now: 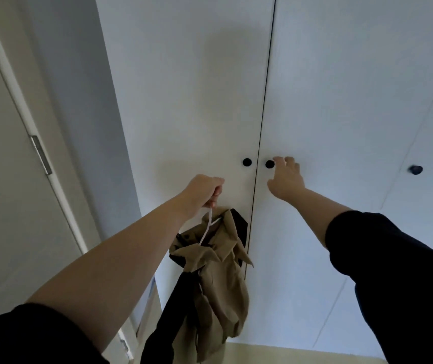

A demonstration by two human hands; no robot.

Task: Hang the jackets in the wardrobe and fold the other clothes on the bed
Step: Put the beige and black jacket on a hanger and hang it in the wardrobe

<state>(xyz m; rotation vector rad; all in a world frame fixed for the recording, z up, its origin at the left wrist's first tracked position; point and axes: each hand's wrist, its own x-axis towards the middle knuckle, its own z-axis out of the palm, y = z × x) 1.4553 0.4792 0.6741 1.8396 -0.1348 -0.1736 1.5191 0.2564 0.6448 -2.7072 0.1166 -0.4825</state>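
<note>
Soft, limp and probably fairly light: a tan jacket (218, 271), drooping in loose folds from a thin white hanger (208, 227), down and to the left of the right knob (269, 164). Likely to swing, and to slip off a shoulder if tipped, so best carried by the top of the hanger and kept level, never by the cloth. Dark cloth (173, 311) hanging alongside the tan (lining or a second garment, cannot tell which), probably adding a little weight.

Left hand (204, 191), below and to the left of the knob: fingers (216, 191) curled tight round the top of the hanger, gripping it and holding the load up in front of the left door.

Right hand (286, 179), just right of the knob: fingers (290, 161) loosely bent and a little spread, holding nothing. Index tip just beside the knob, thumb beneath it. Touching or just short of it, cannot tell. Not yet pinched, in any case.

Wardrobe (183, 88) shut, with the seam just left of the knob and the left knob (247, 162) just across the seam. Small, round and smooth-looking, that right knob, so probably calls for a firm pinch of thumb and forefinger before any pull. Worth keeping the jacket on the far side of the seam, clear of the opening door.
</note>
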